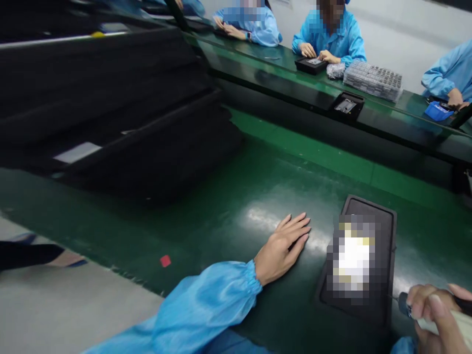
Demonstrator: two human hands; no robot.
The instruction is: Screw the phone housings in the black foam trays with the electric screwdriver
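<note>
My left hand (283, 248) lies palm down on the green tabletop, its fingers stretched towards a black tray (385, 255) but not touching it. A blurred pale item (354, 260) lies in the tray, and its kind cannot be made out. At the right edge, my right hand (437, 309) is wrapped round an electric screwdriver (403, 302) with a light body and a dark nose. Its thin bit points left, close to the tray's lower right side. Part of the right hand and tool is cut off by the frame.
Stacked black trays (110, 98) rise at the left. A small red square (165, 261) lies on the green table (206, 236). Across a bench, several people in blue smocks work near another black tray (346, 105), a clear compartment box (372, 80) and a blue container (438, 111).
</note>
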